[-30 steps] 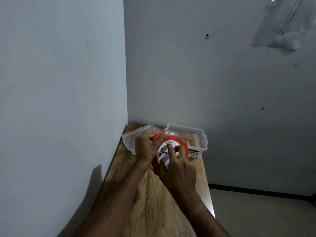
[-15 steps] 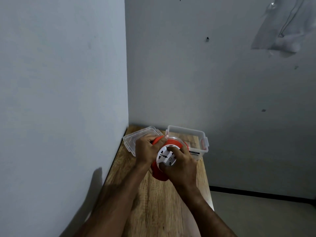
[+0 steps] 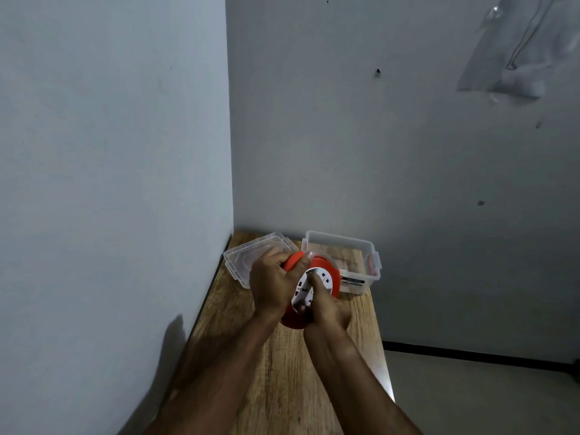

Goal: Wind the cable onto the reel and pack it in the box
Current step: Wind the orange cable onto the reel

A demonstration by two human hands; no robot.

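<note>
An orange cable reel (image 3: 331, 277) with a white socket face is held above the wooden table (image 3: 282, 372). My left hand (image 3: 271, 284) grips the reel's orange rim from the left. My right hand (image 3: 326, 309) is curled against the white face, fingers on its middle part. Behind the reel stands an open clear plastic box (image 3: 361, 246). A bit of orange shows through the box's right wall. No loose cable is visible.
The box's clear lid (image 3: 248, 255) lies on the table left of the box, near the wall corner. Walls close in on the left and behind. The table's right edge drops to the floor (image 3: 486, 403).
My right hand has turned on the reel's white face, moving from its top round to its lower right. The left hand keeps its grip on the rim.
</note>
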